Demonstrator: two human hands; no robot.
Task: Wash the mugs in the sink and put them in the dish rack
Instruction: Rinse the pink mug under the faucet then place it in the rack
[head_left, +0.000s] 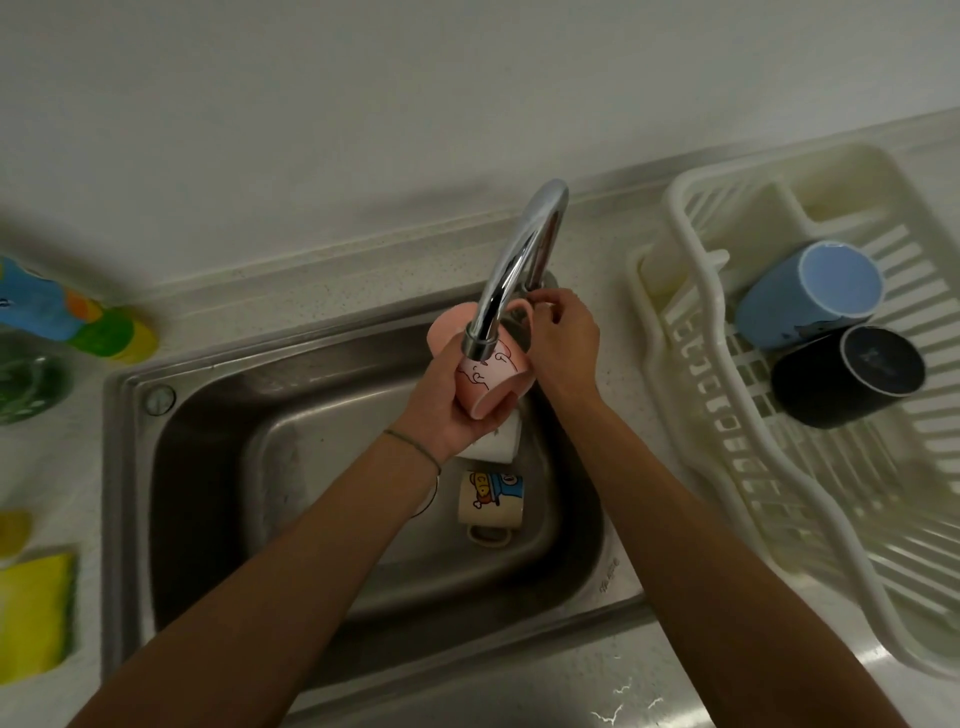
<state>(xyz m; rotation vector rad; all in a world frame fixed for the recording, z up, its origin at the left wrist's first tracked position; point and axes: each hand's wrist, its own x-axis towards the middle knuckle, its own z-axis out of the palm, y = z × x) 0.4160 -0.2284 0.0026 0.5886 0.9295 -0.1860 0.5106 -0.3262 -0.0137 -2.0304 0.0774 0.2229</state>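
A: What's nearest?

B: Two bare forearms reaching over the steel sink (130, 467). On its floor a cream cartoon mug (491, 500) lies on its side, and just beyond it a white mug (496, 441) sits partly hidden under the hands.

A: And the hands?

B: The left hand (441, 410) has its grip wrapped round a pink mug (493, 376), held tilted right under the faucet (511, 270) spout. The right hand (563, 348) pinches that mug's handle. I can't make out whether water is running.

A: How far along, then?

B: I'd judge about halfway. A blue mug (810, 296) and a black mug (849, 376) already lie in the white dish rack (691, 395) on the right. The pink one is mid-wash, two wait in the basin.

A: The surroundings?

B: A pale speckled desk (322, 291) around the sink, a yellow sponge (36, 610) near left, blurred bottles (78, 322) farther left, and a plain white wall (363, 104) behind.
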